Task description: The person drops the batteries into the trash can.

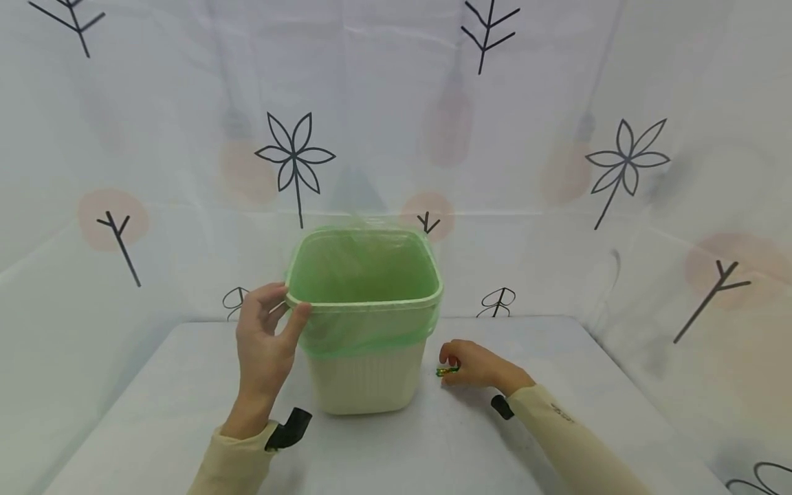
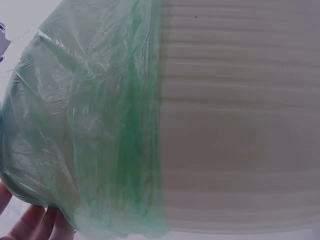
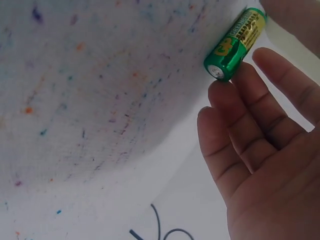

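Note:
A cream bin [image 1: 365,381] stands upright on the table, with a translucent green bag [image 1: 371,330] lining it and folded down over its rim. My left hand [image 1: 266,340] grips the bin's near left rim, thumb at the front and fingers round the side. In the left wrist view, fingertips [image 2: 31,222] show at the lined rim. To the bin's right, my right hand [image 1: 476,364] pinches a small green and gold battery [image 3: 237,42] low over the table. The thumb is by one end of the battery, and the fingertips lie along its side.
The white table [image 1: 204,385] carries small coloured specks, seen in the right wrist view. Behind and at both sides hangs a pale sheet [image 1: 383,103] printed with flowers and twigs. A black wrist mount [image 1: 289,430] is strapped at the left sleeve.

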{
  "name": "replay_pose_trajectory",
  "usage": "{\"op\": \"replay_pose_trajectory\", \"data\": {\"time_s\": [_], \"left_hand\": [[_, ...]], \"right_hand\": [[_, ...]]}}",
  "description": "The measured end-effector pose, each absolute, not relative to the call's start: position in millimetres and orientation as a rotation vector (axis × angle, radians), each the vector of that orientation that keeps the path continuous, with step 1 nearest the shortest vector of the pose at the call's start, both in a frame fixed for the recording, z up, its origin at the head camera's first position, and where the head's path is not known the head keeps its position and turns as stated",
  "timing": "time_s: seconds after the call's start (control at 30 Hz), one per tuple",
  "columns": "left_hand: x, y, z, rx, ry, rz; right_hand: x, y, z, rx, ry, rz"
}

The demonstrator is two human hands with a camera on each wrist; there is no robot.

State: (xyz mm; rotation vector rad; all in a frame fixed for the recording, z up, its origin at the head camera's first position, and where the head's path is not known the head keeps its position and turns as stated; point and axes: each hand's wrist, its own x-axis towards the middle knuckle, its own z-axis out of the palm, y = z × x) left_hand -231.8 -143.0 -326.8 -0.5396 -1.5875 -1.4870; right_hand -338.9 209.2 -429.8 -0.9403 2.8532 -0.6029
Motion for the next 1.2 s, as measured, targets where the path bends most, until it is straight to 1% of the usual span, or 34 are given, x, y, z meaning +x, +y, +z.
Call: {"op": "replay_pose_trajectory", "data": {"time_s": [0.4,0.7,1.07,1.2], "left_hand": [[-230.9,-143.2,-326.2,-0.547,-1.589,-1.502],[-230.5,-142.4,-326.9,-0.549,-1.593,-1.489],[-231.3,-143.9,-327.3,-0.543,-1.596,-1.511],[-231.0,-144.3,-326.6,-0.535,-1.603,-1.510]], "right_hand": [[-337.6,211.6,-439.3,-0.916,2.747,-0.672],[-333.2,210.8,-434.7,-0.832,2.725,-0.656],[-328.4,199.1,-430.4,-0.801,2.678,-0.634],[-327.7,198.8,-430.5,-0.827,2.670,-0.630]]}}
